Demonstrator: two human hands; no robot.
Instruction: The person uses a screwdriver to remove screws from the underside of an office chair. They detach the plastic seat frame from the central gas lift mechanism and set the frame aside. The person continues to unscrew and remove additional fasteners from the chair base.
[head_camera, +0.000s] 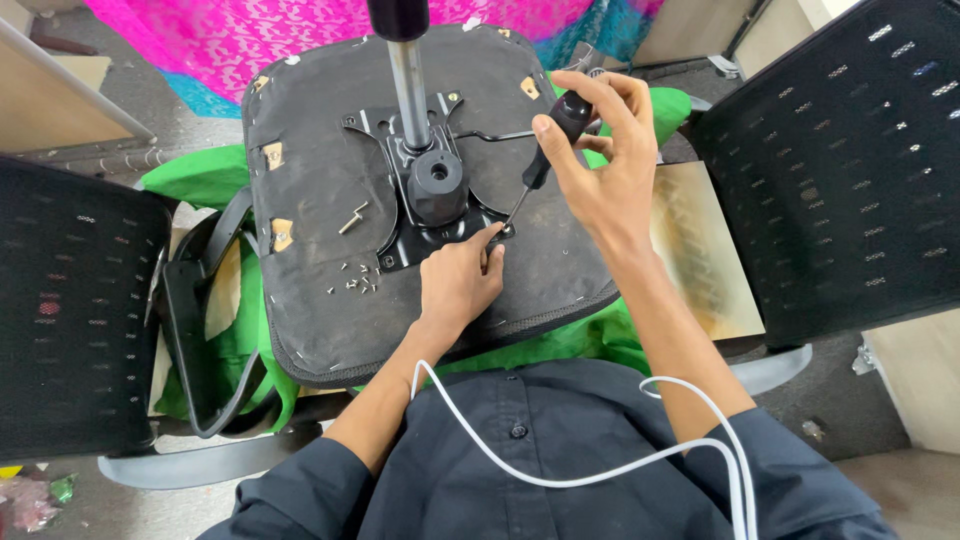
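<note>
Black fabric underside of an upturned chair seat (320, 300) fills centre frame, with a black metal mounting plate (385, 150) bolted on it and a chrome gas-lift column (408, 85) rising from a black hub (437, 185) toward the top edge.

Right hand (600, 160), centre-right: fingers closed around the black handle of a screwdriver (545, 155). Shaft angles down-left, tip at the lower right corner of the plate.

Left hand (460, 280), just below centre: fingers pinched together right at the screwdriver tip, touching the plate corner. Whatever they pinch is too small to tell, likely a screw.

Loose small screws (355, 285) scattered on the fabric lower left of the plate; one L-shaped hex key (352, 217) lies just above them.

Seat rests on green cloth (200, 175). Black mesh chair backs sit at far left (70, 310) and upper right (850, 150) of frame. Pink patterned fabric (250, 35) along the top. White cable (560, 470) loops across the dark shirt at the bottom. Detached black armrest (195, 330) lies left of the seat.
</note>
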